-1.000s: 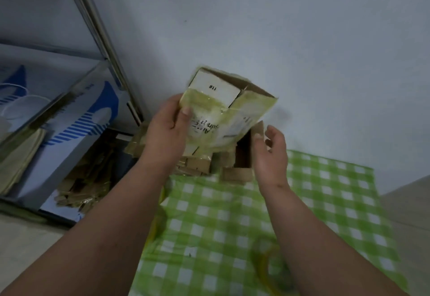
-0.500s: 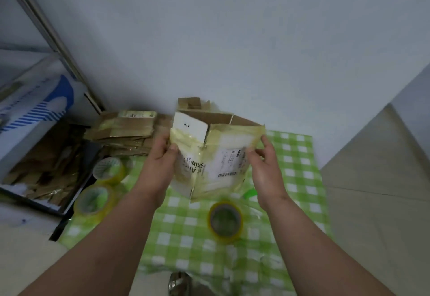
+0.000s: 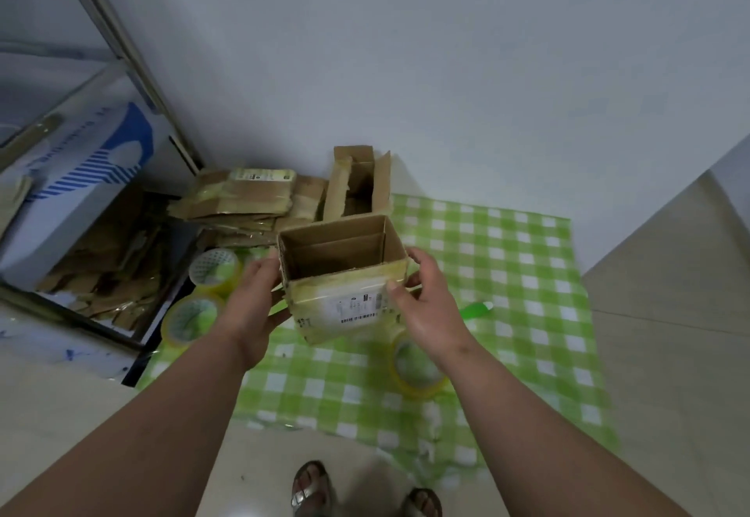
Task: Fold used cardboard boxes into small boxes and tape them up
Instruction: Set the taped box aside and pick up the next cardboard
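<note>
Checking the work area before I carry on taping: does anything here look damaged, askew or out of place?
The opened box by the wall looks ragged, its flaps splayed and torn-edged. The flattened cardboard beside it lies in an uneven pile. The held box, gripped by the left hand and right hand, looks square but carries old yellowed tape and a label.

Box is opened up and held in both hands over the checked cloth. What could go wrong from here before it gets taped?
1. The small box is held in the air only by its sides, left hand and right hand; its untaped shape may skew or collapse.
2. The nearest tape roll lies partly under the right forearm, so reaching for it means letting go with one hand.
3. The old yellowed tape and label on the front may keep new tape from sticking.
</note>
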Demonstrator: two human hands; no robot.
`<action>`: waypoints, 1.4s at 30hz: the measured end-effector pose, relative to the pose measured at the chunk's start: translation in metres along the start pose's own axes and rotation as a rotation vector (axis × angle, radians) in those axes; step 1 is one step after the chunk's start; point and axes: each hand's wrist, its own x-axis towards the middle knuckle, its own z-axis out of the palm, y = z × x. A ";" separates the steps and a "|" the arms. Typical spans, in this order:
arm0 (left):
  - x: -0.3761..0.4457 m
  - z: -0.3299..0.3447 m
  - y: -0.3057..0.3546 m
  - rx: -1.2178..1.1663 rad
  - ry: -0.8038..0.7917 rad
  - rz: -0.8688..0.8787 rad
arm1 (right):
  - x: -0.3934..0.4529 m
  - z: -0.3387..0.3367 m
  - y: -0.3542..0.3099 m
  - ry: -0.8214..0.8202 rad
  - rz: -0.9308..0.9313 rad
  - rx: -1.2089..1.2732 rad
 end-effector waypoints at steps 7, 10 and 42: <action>0.013 -0.037 -0.016 0.223 -0.077 0.050 | -0.006 0.040 0.022 -0.061 0.001 -0.163; 0.021 -0.048 -0.023 0.277 -0.138 0.030 | -0.007 0.044 0.030 -0.097 0.050 -0.261; 0.056 -0.066 -0.016 0.875 -0.286 0.281 | 0.033 0.053 -0.009 -0.131 0.127 -0.487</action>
